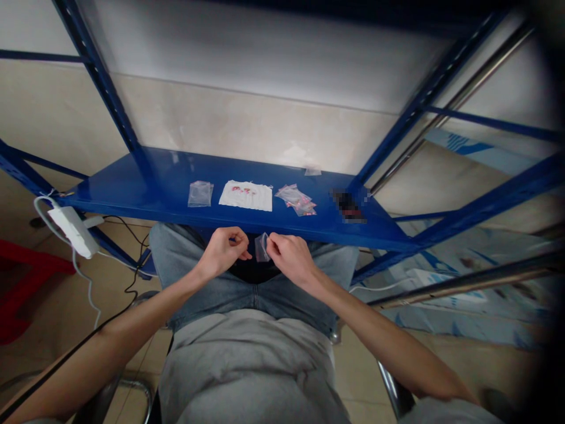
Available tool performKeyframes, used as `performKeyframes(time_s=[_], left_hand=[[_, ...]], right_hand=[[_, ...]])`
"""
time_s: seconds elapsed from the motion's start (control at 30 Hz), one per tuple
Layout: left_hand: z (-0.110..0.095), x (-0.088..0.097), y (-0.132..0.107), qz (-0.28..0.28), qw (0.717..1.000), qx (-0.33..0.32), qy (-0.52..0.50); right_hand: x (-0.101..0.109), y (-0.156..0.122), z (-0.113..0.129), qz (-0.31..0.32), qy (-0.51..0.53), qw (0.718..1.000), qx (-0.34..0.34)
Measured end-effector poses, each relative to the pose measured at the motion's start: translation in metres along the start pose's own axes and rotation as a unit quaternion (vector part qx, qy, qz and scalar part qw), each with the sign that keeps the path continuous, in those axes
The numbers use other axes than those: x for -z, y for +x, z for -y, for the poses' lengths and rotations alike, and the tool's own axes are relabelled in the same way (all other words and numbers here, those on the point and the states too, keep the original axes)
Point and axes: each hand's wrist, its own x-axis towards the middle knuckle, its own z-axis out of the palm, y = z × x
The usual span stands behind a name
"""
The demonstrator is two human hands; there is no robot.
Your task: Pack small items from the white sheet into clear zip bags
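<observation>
In front of my lap, my right hand (291, 256) pinches a small clear plastic bag (261, 248) by its edge. My left hand (226, 250) is just left of the bag, a small gap apart, its fingers curled together; whatever they may hold is too small to make out. On the blue shelf (163, 171) beyond my hands lies a white cloth (260, 199) with several small reddish pieces (244, 191) on it. A stack of clear bags (200, 194) sits left of the cloth. Several bags with pinkish contents (296, 199) overlap to its right.
A dark, pixelated object (348, 206) lies at the shelf's right. Another small clear bag (313, 172) is near the back edge. A white power strip (74, 231) with cables hangs at the left shelf corner. Blue uprights (99, 82) flank the shelf; a red stool (26, 288) stands left.
</observation>
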Motion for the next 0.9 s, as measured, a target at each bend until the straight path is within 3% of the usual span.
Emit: performKeyframes(time_s=[0.17, 0.37, 0.6, 0.73, 0.9], left_hand=[[-0.003, 0.002, -0.001, 0.005, 1.0, -0.004, -0.015], [0.006, -0.013, -0.007, 0.049, 0.998, 0.008, 0.025], [0.007, -0.017, -0.008, 0.104, 0.994, 0.019, 0.041], [0.01, -0.015, -0.006, 0.083, 0.993, 0.019, 0.082], [0.008, -0.007, -0.003, -0.006, 0.967, -0.038, 0.252]], right_hand=[[0.0, -0.001, -0.001, -0.021, 0.039, 0.999, 0.005], [-0.007, -0.001, -0.004, -0.021, 0.101, 0.995, 0.016], [-0.011, -0.005, -0.003, -0.012, 0.2, 0.979, 0.042], [-0.01, -0.007, 0.0, -0.002, 0.193, 0.981, 0.038], [-0.002, -0.006, 0.0, -0.017, 0.117, 0.993, -0.019]])
